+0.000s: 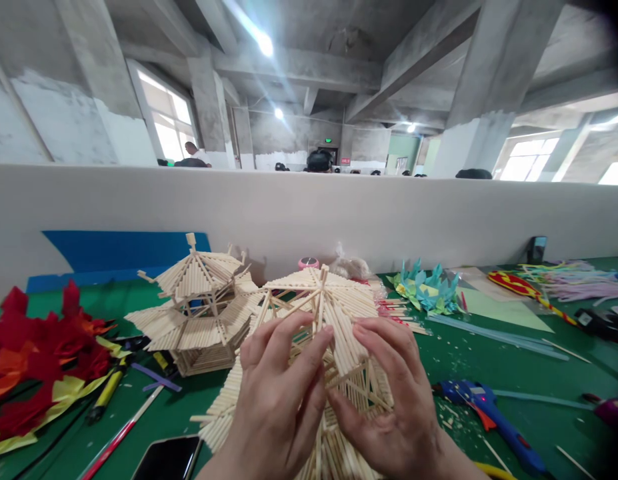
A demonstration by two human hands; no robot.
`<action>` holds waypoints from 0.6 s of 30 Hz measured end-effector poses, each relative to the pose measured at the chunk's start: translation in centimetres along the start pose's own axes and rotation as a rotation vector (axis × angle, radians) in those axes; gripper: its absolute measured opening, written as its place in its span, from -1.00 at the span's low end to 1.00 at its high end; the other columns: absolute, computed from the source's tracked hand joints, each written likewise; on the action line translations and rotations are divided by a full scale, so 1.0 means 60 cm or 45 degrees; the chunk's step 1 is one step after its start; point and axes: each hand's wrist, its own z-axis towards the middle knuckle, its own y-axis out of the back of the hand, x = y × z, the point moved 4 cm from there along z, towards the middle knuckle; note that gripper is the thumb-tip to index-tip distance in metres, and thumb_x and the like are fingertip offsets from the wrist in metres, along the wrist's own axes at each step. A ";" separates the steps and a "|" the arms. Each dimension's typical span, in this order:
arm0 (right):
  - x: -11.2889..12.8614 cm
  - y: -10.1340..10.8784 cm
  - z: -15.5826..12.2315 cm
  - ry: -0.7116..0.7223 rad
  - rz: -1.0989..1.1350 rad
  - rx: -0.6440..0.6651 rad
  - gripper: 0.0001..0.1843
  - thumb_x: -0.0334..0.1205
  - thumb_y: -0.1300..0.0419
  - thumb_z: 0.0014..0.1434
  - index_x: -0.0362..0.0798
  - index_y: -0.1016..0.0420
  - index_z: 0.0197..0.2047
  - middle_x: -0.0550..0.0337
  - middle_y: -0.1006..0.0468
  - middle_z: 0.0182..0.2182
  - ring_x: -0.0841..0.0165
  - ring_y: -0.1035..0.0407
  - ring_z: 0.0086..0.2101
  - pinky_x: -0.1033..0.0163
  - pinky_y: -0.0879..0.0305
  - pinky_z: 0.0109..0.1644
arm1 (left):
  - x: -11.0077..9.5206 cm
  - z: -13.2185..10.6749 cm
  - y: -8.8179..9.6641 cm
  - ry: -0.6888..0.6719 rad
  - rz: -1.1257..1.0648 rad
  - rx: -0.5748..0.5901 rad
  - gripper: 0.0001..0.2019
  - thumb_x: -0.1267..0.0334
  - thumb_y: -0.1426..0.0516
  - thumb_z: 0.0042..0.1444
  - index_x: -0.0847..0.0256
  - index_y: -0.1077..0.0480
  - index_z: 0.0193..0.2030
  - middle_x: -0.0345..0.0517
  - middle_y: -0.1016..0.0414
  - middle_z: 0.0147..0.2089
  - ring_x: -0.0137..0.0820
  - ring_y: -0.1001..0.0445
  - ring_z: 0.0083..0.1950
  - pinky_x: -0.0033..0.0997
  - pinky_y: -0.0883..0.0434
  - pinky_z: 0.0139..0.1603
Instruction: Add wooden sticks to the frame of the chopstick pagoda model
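Two hands (277, 393) (401, 393) | backs up, fingers bent inward | holding stick roof panel (343, 337) from both sides

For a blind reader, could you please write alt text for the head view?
A person's left hand and right hand touch the roof of a wooden-stick pavilion model on a green table; another stick pavilion stands left, a blue glue gun lies right.

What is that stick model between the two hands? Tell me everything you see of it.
The stick model looks wooden: pale, thin sticks form an upright, many-sided pavilion. Its upper roof slopes from a short peak, partly covered with close-set sticks, partly open framing. A wider lower roof shows at left. It is over the green table; its base is hidden. The left hand and right hand appear to touch the front roof panel.
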 end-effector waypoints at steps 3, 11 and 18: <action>-0.010 0.014 -0.008 -0.060 0.292 -0.007 -0.50 -0.32 -0.22 -0.02 -0.08 -0.22 0.02 0.07 -0.21 -0.03 0.19 -0.15 -0.03 0.03 -0.17 0.03 | 0.002 -0.004 0.008 0.011 -0.028 -0.072 -0.63 0.54 0.06 0.06 0.29 -0.25 0.02 0.03 -0.19 0.04 -0.20 -0.16 0.05 -0.10 -0.15 -0.01; -0.044 0.034 -0.011 -0.145 0.387 0.133 -0.91 -0.31 -0.19 0.07 0.08 -0.42 -0.33 0.26 -0.27 -0.09 0.31 -0.20 -0.11 0.19 -0.19 -0.17 | 0.006 -0.012 0.028 0.066 -0.035 -0.204 -0.69 0.55 -0.01 0.04 0.31 -0.32 -0.06 0.01 -0.25 -0.05 -0.26 -0.24 -0.04 -0.16 -0.24 -0.07; -0.040 0.035 0.002 -0.134 0.175 0.113 -0.82 -0.36 0.00 0.17 0.02 -0.41 -0.30 0.18 -0.31 -0.12 0.29 -0.20 -0.06 0.10 -0.12 0.00 | -0.001 -0.011 0.024 0.057 -0.045 -0.216 -0.70 0.57 0.00 0.04 0.32 -0.33 -0.08 0.03 -0.26 -0.04 -0.23 -0.23 -0.01 -0.10 -0.24 -0.05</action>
